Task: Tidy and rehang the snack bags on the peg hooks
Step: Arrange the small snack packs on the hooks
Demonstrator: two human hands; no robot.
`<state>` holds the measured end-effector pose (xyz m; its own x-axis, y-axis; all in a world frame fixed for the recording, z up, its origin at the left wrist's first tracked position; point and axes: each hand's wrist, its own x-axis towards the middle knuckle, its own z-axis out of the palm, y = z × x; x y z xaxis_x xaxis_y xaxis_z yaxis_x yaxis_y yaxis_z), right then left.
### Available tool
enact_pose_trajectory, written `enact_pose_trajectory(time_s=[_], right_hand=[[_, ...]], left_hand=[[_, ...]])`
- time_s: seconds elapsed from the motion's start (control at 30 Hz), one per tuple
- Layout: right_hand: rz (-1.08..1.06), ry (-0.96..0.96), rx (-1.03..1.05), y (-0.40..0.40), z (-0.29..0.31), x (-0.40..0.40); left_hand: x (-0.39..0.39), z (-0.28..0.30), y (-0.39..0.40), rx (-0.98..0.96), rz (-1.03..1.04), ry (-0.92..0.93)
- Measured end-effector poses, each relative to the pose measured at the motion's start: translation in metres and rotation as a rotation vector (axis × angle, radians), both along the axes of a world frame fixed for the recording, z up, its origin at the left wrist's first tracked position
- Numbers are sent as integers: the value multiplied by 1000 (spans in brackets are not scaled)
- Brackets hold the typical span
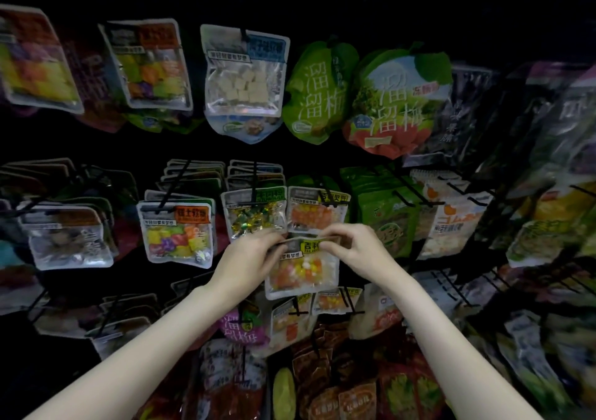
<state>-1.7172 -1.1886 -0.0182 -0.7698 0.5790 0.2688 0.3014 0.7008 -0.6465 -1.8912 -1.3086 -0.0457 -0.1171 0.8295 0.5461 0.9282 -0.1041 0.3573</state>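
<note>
**A:** so what's going on with the hands here?

**B:** both are holding the clear bag (301,268) of orange and yellow candy by its top edge. The left hand (246,256) is pinching the top-left corner, fingers curled over the header, and the right hand (353,247) is pinching the top-right corner the same way. So both are gripping that bag – it's hanging down between them, facing the camera.

**A:** and where's that sitting on the rack?

**B:** it's just below a matching bag (317,211) that's hanging on a black peg hook (327,190), with the held bag's top edge about touching the hung one's bottom. Can't tell if it's on a peg itself – fingers are covering the hole.

**A:** what's around it?

**B:** just left of the matching bag there's a bag of green-gold wrapped candy (254,213), and further left a bag of rainbow gummies (177,230). Farther back and up from the held bag, a green plum bag (317,93) is hanging in the top row, with a bag of pale cubes (243,80) to its left.
</note>
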Motion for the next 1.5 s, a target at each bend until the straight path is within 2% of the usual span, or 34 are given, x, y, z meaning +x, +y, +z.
enact_pose_trajectory(time_s=[0.33,0.53,0.67,0.83,0.97,1.03,1.23,1.4,1.5], right_hand=[[-86,237,-151,-7,-6,-25],[-189,305,-191,-8,-4,-4],[-243,292,-182,-9,-7,13],[-261,215,-93,-4,-14,11],[-380,187,5,11,-20,-5],[-403,217,-46,15,-22,-9],[-405,483,-265,22,-6,-9],[-489,460,-439,31,-7,-24],[-535,444,-411,41,-12,-33]], left_hand=[[-17,13,-16,146,-73,1],[-12,14,-15,207,-112,82],[-20,2,-16,230,-30,133],[-36,-18,-32,164,69,108],[-47,-23,-37,116,150,82],[-47,-21,-37,107,165,81],[-25,-6,-16,101,86,117],[1,1,25,-58,7,181],[11,3,49,-199,-4,247]])
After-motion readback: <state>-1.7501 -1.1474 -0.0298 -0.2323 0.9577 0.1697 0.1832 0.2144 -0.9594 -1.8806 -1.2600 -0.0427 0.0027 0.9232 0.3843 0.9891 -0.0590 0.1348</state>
